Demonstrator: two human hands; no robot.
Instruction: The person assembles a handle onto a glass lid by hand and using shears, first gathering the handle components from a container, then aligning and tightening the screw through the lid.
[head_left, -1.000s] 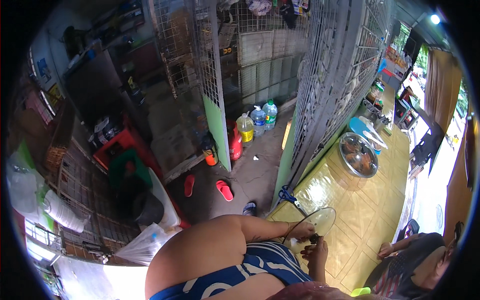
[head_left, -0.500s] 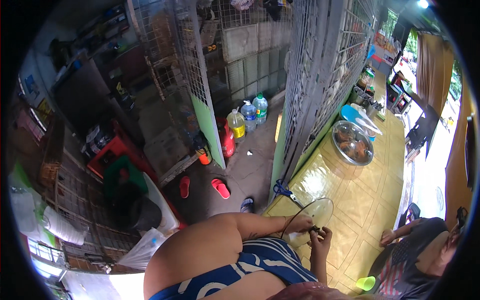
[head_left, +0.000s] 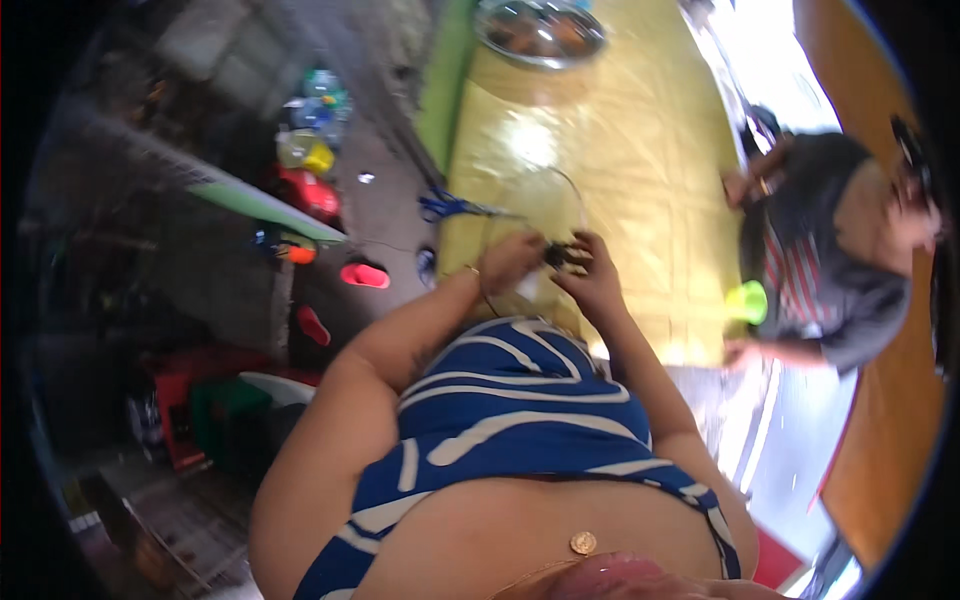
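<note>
A clear glass pot lid [head_left: 548, 200] with a thin dark rim is held over the near edge of the table. My left hand [head_left: 512, 262] is closed at the lid's middle, up against a small black knob [head_left: 557, 256]. From the other side, the bent fingers of my right hand [head_left: 592, 268] pinch the knob. Motion blur hides exactly how the knob sits on the glass. Left of the lid, scissors [head_left: 455, 206] with blue handles lie at the table's edge, blades toward the lid.
A metal bowl of browned food [head_left: 540, 35] stands farther up the yellow-covered table [head_left: 660, 150]. At right, another person [head_left: 830, 230] is by the table, near a lime-green cup [head_left: 747, 302]. Red slippers [head_left: 365, 275], bottles [head_left: 305, 150] and a red gas cylinder [head_left: 312, 195] are on the floor at left.
My view has swung down and to the right, so hands and lid appear higher and farther left. Both hands remain at the knob. The other person's second hand now shows by the cup.
</note>
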